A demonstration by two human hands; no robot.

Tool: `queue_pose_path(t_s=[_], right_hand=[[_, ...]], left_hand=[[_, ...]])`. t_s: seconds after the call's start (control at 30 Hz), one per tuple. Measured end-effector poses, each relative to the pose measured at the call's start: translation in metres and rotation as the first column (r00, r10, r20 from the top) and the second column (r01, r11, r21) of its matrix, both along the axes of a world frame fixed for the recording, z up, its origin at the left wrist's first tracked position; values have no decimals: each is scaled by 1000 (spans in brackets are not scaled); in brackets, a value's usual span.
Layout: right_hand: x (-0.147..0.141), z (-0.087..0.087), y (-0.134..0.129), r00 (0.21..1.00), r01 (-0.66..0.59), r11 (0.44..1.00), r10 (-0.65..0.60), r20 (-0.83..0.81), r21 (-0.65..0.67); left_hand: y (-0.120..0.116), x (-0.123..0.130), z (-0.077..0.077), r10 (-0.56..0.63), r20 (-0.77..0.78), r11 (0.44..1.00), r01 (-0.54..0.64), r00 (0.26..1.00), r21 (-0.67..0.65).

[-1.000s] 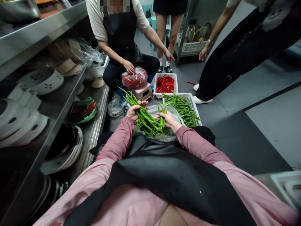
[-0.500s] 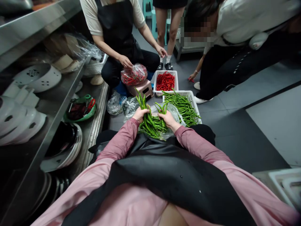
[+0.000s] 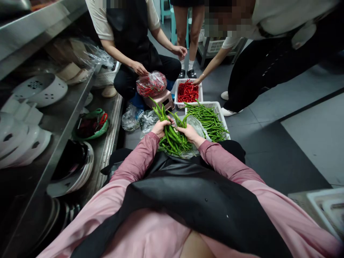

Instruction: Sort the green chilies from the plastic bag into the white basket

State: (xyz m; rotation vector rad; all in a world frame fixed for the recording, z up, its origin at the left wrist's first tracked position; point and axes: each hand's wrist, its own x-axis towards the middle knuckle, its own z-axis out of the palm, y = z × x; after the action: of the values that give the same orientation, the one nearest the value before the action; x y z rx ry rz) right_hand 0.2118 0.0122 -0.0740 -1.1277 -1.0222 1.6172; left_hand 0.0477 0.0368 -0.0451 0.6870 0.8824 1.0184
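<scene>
Several long green chilies (image 3: 172,138) are bunched in my left hand (image 3: 160,128), their tips pointing up and away. My right hand (image 3: 190,133) is closed on a smaller bunch of green chilies, close beside the left one. Under both hands an open clear plastic bag (image 3: 197,125) with more green chilies lies at my lap, against the black apron (image 3: 182,179). Just beyond, to the right, a white basket (image 3: 224,125) holds a heap of green chilies. Behind it stands a smaller white basket (image 3: 201,94) of red chilies.
A person sits opposite, a hand at a bag of red chilies (image 3: 152,84) on a low stool (image 3: 168,100). Another person bends in from the right. Metal shelving (image 3: 67,132) with bowls runs along the left. Someone's legs (image 3: 188,25) stand behind.
My two hands have come slightly closer together, still holding chilies. The bending person's hand has moved from the floor to the red chili basket. The view has shifted a little.
</scene>
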Motion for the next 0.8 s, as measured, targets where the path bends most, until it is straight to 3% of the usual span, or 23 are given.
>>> queue_pose_path(t_s=[0.1,0.17,0.27,0.37,0.43,0.53,0.6,0.8], right_hand=[[-2,1,1,995,5,997,-13,-102,-81],[-7,-1,2,998,-19,998,15,-54,-66],[-16,-7,5,984,-18,999,10,176,47],[-17,-6,11,902,-67,986,-6,432,152],[-13,0,15,816,-127,972,-12,578,198],[-5,10,20,732,-156,962,-40,680,224],[-1,13,21,739,-144,971,-24,673,193],[6,12,12,874,-139,985,73,480,104]], left_hand=[[-3,6,-9,-15,3,999,15,1000,-43],[-7,16,-14,3,-11,995,-4,1000,-97],[-13,29,-18,76,-51,986,-82,996,-142],[-17,32,-20,57,-51,988,-64,997,-143],[-18,29,-21,44,-90,994,-52,995,-92],[-16,23,-23,126,-192,992,-120,973,43],[-14,17,-23,129,-202,991,-119,971,59],[-10,-7,-18,-126,10,992,126,992,-12]])
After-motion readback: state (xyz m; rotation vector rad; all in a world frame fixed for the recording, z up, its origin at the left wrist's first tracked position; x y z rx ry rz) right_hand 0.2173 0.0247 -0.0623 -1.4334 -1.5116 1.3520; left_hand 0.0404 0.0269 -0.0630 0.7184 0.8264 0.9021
